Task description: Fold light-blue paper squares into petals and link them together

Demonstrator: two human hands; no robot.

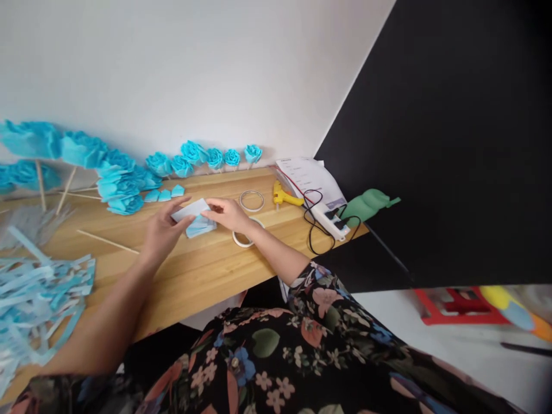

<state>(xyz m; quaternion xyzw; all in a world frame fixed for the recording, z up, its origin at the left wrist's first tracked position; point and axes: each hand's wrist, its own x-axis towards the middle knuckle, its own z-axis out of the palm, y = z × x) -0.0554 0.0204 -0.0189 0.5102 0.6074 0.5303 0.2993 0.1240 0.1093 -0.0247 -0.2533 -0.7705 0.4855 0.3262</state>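
Observation:
Both hands hold a pale blue paper piece [190, 210] above a wooden table [202, 270]. My left hand [163, 229] pinches its left end between thumb and fingers. My right hand [227, 214] grips its right end with fingers closed. A small stack of light blue paper [200, 227] lies on the table right under the held piece. A roll of tape [244, 237] sits partly under my right wrist.
Blue paper roses [125, 178] on sticks line the wall. Cut blue paper strips [38, 299] pile at the left. A tape ring [252, 200], yellow glue gun [285, 197], power strip with black cords [328, 221], papers [308, 175] and a green item [366, 205] sit at the right.

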